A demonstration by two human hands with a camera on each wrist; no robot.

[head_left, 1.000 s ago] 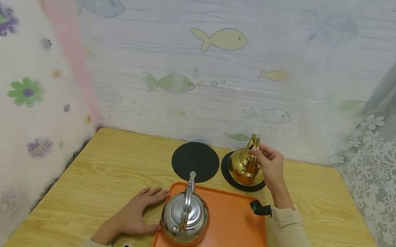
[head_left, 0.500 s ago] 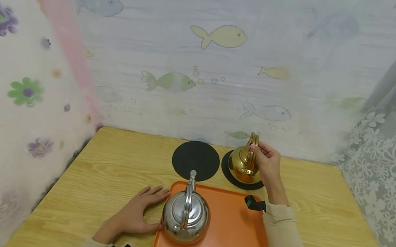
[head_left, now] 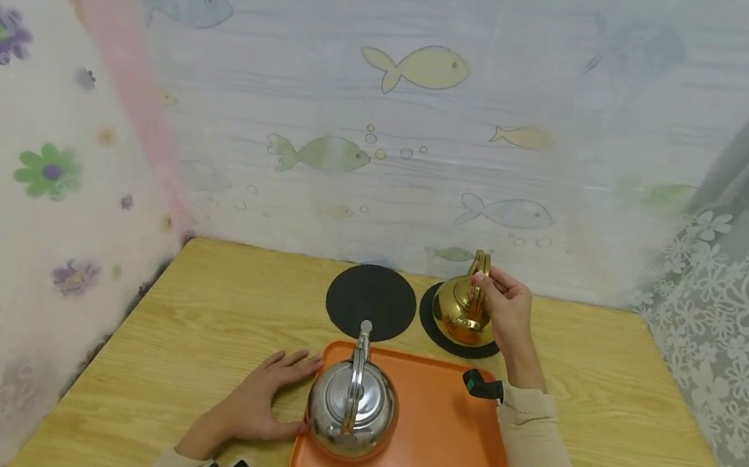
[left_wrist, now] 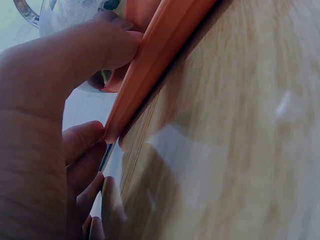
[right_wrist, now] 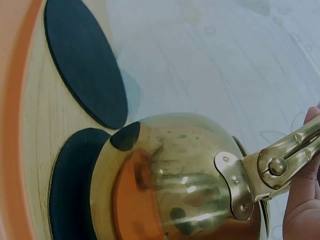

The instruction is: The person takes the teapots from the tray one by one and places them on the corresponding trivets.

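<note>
So the right hand [head_left: 509,314] hasn't really budged over the last second, fingers still pinched round the upright handle of the gold kettle [head_left: 460,312], which now sits on the far right black mat [head_left: 436,328]. Looks set down but not let go yet. Left hand [head_left: 260,404] stays flat on the table [head_left: 605,422], fingers relaxed against the orange tray [head_left: 446,448] edge beside the silver kettle [head_left: 351,412].
</note>
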